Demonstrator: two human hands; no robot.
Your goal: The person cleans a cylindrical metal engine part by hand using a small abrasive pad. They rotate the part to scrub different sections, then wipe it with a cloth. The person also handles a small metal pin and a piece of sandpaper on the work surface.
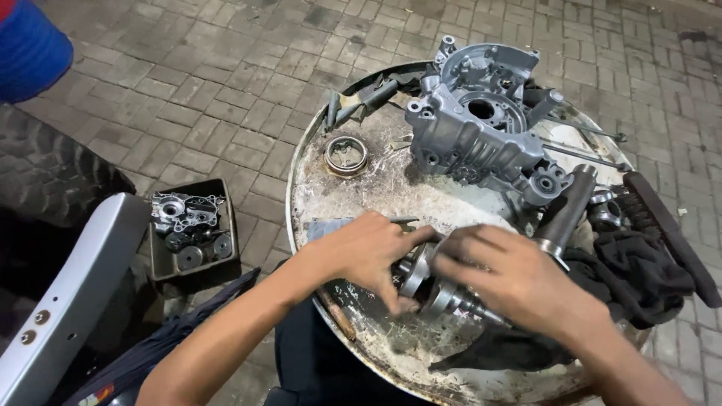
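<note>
Your left hand point(368, 252) and right hand point(508, 274) both close their fingers around a steel crankshaft point(436, 289), low centre of frame, over the round drum-top desk point(376, 188). Grey engine casing point(481, 128) sits upper right; bearing ring point(346, 156) upper centre.

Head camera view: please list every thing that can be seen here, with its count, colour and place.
round metal tray: one, worn whitish, centre, bearing the parts
engine casing: one, grey, far side of the tray
metal ring: one, silver, far left of the tray
metal tube: one, dark grey, right of the casing
dark cloth: one, black, right edge of the tray
shaft part: one, steel, held between both hands
small box of parts: one, dark, on the paving to the left
tyre: one, black, far left
left hand: one, gripping the shaft part
right hand: one, gripping the shaft part
</note>
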